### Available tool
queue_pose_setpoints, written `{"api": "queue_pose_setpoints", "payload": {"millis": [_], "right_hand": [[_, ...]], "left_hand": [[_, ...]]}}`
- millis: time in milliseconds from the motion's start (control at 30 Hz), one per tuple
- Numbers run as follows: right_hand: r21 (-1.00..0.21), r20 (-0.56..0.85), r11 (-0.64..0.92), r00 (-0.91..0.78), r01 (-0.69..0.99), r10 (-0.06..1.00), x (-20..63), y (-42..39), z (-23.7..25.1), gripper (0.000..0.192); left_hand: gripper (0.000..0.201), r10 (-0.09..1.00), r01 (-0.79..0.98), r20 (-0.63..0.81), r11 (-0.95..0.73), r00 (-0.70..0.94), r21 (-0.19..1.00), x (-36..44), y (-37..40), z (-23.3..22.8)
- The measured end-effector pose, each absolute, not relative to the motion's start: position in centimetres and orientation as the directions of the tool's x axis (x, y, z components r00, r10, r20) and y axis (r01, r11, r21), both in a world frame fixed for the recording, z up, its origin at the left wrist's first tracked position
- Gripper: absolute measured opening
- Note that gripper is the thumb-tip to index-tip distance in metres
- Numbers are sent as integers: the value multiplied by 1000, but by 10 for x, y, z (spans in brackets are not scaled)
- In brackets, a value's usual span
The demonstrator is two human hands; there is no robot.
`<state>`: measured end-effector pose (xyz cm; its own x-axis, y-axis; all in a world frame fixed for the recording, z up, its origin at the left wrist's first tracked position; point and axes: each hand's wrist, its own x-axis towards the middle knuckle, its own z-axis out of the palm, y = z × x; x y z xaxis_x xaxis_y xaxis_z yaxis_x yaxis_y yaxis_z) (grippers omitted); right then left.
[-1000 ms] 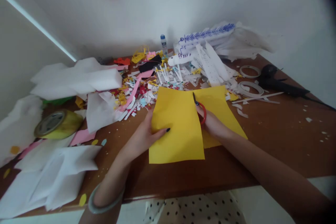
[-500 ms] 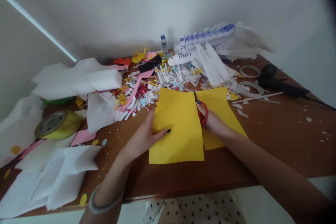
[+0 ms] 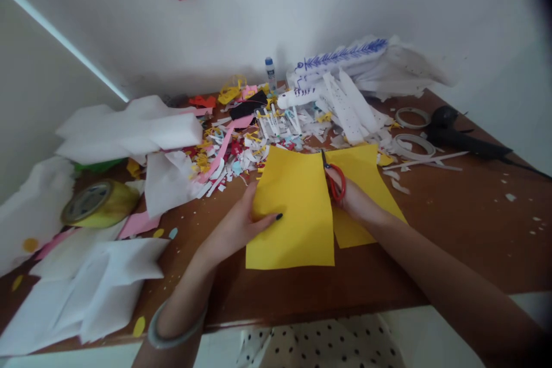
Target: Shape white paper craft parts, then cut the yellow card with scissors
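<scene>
A yellow sheet of paper (image 3: 295,207) is cut along most of its length, with its right-hand part (image 3: 360,201) lying to the other side of the cut. My left hand (image 3: 245,221) grips the sheet's left edge, thumb on top and the other fingers hidden beneath. Red-handled scissors (image 3: 338,182) are in my right hand (image 3: 356,201), which is closed around their loops and partly over the right-hand part. The dark blades sit at the cut near the paper's far edge; whether the last bit is severed I cannot tell.
Paper scraps (image 3: 235,164) and several markers (image 3: 269,122) heap up behind the sheet. A glue stick (image 3: 270,72) stands near the wall. Left are a tape roll (image 3: 101,202) and white foam pieces (image 3: 129,129). Right are white tape rings (image 3: 414,146) and a black glue gun (image 3: 466,141).
The scissors and my right hand stay at the cut with hardly any movement. The whole view has shifted slightly, and my left hand keeps its grip on the yellow sheet.
</scene>
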<state>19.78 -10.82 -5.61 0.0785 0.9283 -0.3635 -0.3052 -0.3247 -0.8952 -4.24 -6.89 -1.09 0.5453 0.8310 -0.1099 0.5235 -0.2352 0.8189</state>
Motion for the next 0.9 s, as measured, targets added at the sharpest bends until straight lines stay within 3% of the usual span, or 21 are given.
{"api": "queue_pose_setpoints", "payload": {"millis": [100,500,667,733,800,833,900], "right_hand": [[-876,-405,-374,46,-304,913,201,-108,-55,42],[-900,-374,-332,108,-283,921,203,-108,-55,44],[-911,-338,-279,165,-303,926,207,-105,-51,40],[-950,-296,-271,176,-156,939,212,-104,-48,34],[-964,-213,-241,213,114,953,221,-103,-46,27],[-922,-156,-230,244,310,957,226,-102,-45,26],[-681,-28,-242,306,691,952,238,-100,-45,29]], "left_hand": [[67,827,509,-106,-234,552,829,-43,-69,-12],[73,828,465,-84,-224,554,857,-47,-65,-15],[65,894,357,-25,-153,447,921,-47,-56,-18],[58,922,269,10,-123,387,955,-46,-51,-20],[54,947,232,34,-112,319,966,-46,-45,-23],[53,958,241,40,-112,285,964,-47,-42,-24],[50,970,283,27,-97,240,954,-48,-37,-27]]}}
